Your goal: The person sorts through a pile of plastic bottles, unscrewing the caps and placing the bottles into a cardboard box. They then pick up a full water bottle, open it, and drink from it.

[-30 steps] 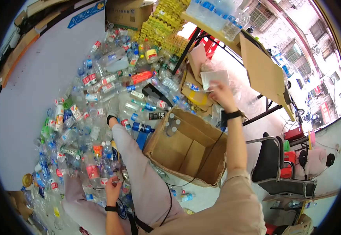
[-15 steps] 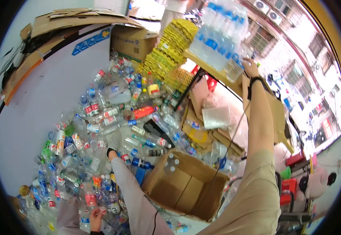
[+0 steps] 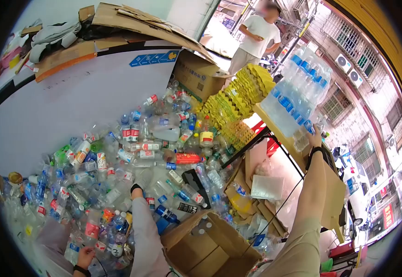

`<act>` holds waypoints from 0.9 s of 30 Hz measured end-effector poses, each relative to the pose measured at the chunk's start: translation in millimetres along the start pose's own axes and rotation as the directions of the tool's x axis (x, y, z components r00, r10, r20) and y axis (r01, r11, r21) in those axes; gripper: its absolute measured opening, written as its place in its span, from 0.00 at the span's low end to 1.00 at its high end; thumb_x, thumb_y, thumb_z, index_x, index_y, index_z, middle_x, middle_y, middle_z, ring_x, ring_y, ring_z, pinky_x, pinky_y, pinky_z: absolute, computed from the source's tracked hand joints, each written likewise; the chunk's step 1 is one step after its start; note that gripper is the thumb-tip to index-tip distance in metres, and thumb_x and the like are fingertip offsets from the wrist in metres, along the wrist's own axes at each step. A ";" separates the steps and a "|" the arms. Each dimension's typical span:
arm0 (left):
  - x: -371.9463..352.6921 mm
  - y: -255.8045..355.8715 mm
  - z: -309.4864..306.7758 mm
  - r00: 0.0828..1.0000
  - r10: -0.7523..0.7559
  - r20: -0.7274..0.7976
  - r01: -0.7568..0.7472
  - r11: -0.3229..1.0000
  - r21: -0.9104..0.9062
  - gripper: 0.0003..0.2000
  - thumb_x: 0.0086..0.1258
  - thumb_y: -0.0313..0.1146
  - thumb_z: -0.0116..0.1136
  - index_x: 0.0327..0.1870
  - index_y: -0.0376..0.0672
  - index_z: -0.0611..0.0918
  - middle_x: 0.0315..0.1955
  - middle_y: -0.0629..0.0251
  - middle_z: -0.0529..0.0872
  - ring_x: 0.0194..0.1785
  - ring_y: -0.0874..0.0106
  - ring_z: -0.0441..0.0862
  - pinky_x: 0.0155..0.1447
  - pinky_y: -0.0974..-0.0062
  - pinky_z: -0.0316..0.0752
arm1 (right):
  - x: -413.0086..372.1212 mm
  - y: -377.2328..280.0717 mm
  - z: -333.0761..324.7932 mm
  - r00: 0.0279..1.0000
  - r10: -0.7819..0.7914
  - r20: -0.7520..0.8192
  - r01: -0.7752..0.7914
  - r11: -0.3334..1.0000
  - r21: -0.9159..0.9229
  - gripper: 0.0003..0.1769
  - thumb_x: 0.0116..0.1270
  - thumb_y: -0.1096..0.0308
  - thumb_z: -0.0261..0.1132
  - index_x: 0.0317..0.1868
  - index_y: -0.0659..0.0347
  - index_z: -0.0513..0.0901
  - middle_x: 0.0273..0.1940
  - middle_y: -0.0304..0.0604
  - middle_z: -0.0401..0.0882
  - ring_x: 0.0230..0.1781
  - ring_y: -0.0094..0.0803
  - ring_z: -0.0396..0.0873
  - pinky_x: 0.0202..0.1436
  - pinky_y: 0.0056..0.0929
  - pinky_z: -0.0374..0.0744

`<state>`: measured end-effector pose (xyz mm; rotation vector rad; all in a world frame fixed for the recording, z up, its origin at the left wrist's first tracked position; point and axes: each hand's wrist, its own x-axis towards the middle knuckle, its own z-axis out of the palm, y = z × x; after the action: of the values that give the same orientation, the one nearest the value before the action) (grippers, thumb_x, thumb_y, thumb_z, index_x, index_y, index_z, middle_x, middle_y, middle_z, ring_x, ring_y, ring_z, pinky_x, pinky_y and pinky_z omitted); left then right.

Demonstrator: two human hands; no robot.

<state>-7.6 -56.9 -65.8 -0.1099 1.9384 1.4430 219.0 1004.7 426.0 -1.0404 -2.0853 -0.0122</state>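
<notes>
My right hand (image 3: pixel 316 135), a black band on its wrist, reaches out to the near end of the yellow-edged table (image 3: pixel 274 121). Its fingers are closed around a clear plastic bottle (image 3: pixel 301 138), partly covered by the hand. Beside it stand packs of clear bottles with blue labels (image 3: pixel 287 105). My left hand (image 3: pixel 85 257) hangs low at the left with curled fingers, over the heap of empty plastic bottles (image 3: pixel 118 194). A bottle with a pink-red label (image 3: pixel 91 229) lies just above it. Whether the left fingers hold anything is hidden.
An open cardboard box (image 3: pixel 210 254) with a few bottles inside stands by my legs. Stacked yellow egg trays (image 3: pixel 240 94) and a closed carton (image 3: pixel 194 76) are behind the heap. Flattened cardboard (image 3: pixel 268 214) lies under the table. A person (image 3: pixel 261 37) stands outside.
The view has swung up and left, so the scene sits lower and a standing person shows at the top. My right hand stays at the bottle on the table. My left hand remains low.
</notes>
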 end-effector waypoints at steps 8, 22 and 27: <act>-13.8 46.6 30.3 0.990 0.138 0.019 -0.139 0.983 0.124 0.15 0.63 0.27 0.62 0.51 0.35 0.82 0.35 0.64 0.86 0.36 0.75 0.82 0.42 0.77 0.78 | -124.5 -109.1 -29.3 0.928 -0.103 -0.359 0.076 0.993 -0.089 0.35 0.56 0.66 0.73 0.66 0.44 0.74 0.59 0.61 0.69 0.60 0.59 0.70 0.65 0.44 0.70; -144.9 287.5 142.1 0.493 0.846 0.205 -0.854 0.426 0.298 0.33 0.54 0.32 0.74 0.63 0.38 0.74 0.56 0.56 0.78 0.54 0.63 0.78 0.58 0.67 0.74 | -421.9 -416.2 -77.1 0.808 -0.528 0.261 -0.068 0.357 0.932 0.28 0.55 0.77 0.75 0.57 0.60 0.76 0.55 0.45 0.70 0.55 0.34 0.75 0.55 0.29 0.78; -196.1 290.4 130.9 0.598 0.798 0.075 -0.795 0.579 0.180 0.44 0.51 0.34 0.78 0.70 0.38 0.65 0.55 0.54 0.79 0.58 0.63 0.78 0.60 0.67 0.74 | -520.9 -500.0 -93.9 0.608 -0.752 0.256 0.013 0.331 0.943 0.26 0.50 0.74 0.77 0.52 0.54 0.82 0.61 0.53 0.69 0.62 0.51 0.71 0.65 0.42 0.71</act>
<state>68.9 100.2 265.0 0.9934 2.2424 1.7555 123.8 292.4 308.5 0.3220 -2.3787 1.2958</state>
